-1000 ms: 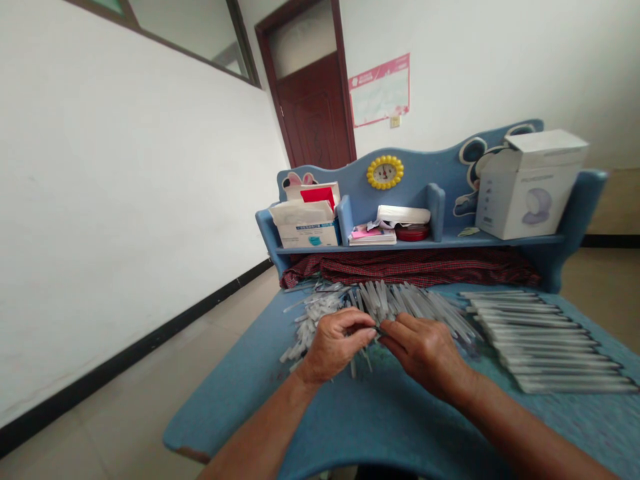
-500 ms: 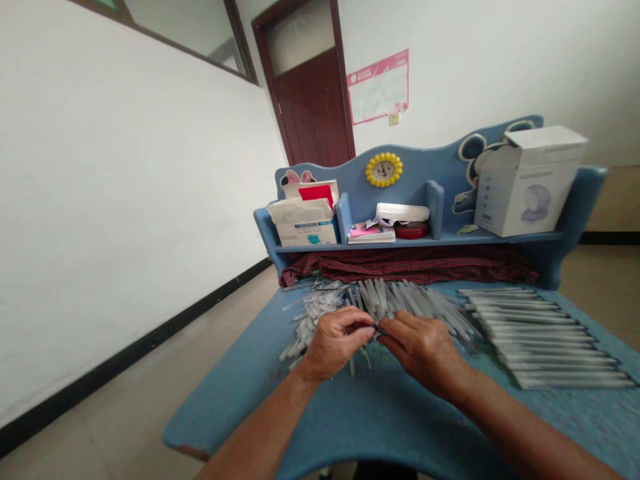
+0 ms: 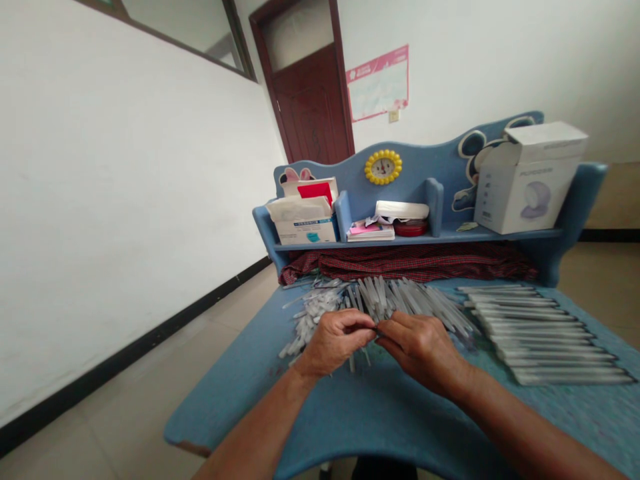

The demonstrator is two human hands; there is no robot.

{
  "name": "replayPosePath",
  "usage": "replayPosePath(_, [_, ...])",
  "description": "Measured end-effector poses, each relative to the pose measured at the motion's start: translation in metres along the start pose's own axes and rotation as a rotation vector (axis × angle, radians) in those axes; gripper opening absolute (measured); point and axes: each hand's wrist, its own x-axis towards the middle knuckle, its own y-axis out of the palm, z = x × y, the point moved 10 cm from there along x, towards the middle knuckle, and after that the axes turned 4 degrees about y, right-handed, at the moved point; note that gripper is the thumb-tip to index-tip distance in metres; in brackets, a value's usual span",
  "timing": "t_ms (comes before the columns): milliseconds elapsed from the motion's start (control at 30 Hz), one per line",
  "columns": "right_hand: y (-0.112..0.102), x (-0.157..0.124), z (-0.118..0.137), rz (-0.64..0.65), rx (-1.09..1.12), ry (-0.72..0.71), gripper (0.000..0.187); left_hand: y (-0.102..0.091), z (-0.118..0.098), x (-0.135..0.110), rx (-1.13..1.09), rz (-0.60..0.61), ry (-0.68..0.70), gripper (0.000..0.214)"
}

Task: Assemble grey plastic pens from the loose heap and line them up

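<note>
Two hands (image 3: 331, 343) (image 3: 421, 345) pinch a part-hidden piece (image 3: 376, 329) — seemingly dark.

Your left hand (image 3: 331, 343) and right hand (image 3: 423, 345) meet fingertip to fingertip over the blue desk (image 3: 360, 420), pinching a thin dark piece (image 3: 377, 328) too small to identify. Just beyond your hands lie a heap of short translucent pieces (image 3: 319, 308) and a fan of long translucent tubes (image 3: 435, 306), with dark-ended tubes (image 3: 543, 340) lined up side by side to your right. Behind them, a red checked cloth (image 3: 410, 263) lies bunched beneath the shelf, which carries a white carton (image 3: 520, 180).
</note>
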Motion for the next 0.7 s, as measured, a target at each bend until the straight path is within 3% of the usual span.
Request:
replayPosePath(333, [0.002,0.001,-0.007,0.02,0.024,0.049,0.017,0.002,-0.002,0.0,-0.071,0.033,-0.007,0.016])
replayPosePath(567, [0.001,0.001,-0.006,0.011,0.04,0.043,0.017,0.005,0.023,-0.005,-0.257,-0.042,-0.205,0.021])
replayPosePath(700, [0.001,0.001,-0.006,0.01,0.023,0.044,0.018,0.007,0.024,-0.005,-0.212,0.015,-0.232,0.018])
